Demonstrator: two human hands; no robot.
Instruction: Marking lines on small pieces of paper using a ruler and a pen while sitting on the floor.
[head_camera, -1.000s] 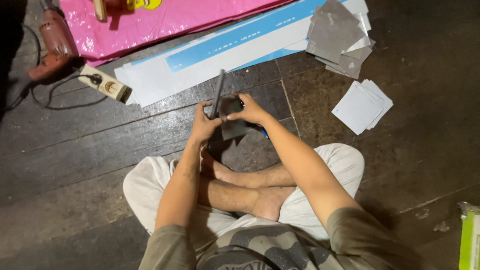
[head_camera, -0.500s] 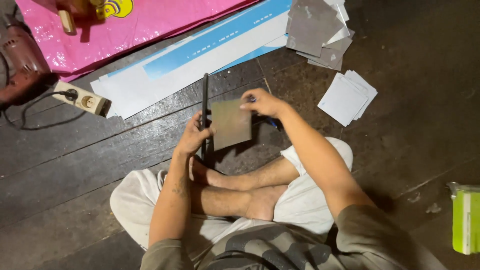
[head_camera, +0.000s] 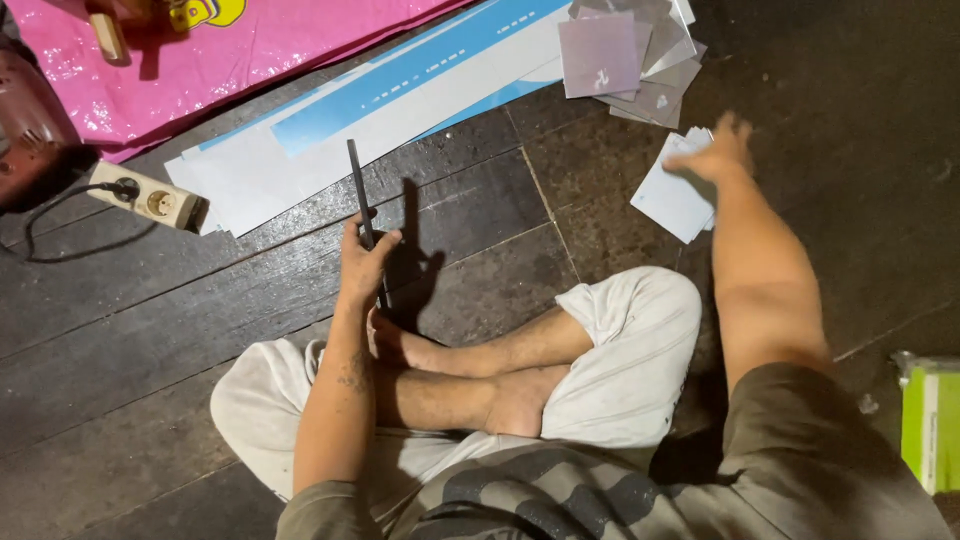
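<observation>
My left hand grips a long thin dark strip, like a file or ruler, held upright and edge-on in front of my crossed legs. My right hand is stretched out to the right, fingers spread, resting on a stack of white square sheets on the dark wooden floor. It holds nothing that I can see. A second pile of grey square sheets lies further away, above that stack.
A large white and blue board lies on the floor ahead, with a pink plastic sheet behind it. A white power strip with a black cord sits at left. A green and white box is at the right edge.
My right hand left the grey sheet it held against the strip and reached out right to the white stack. The grey sheet is no longer in my hands. The left hand keeps the strip.
</observation>
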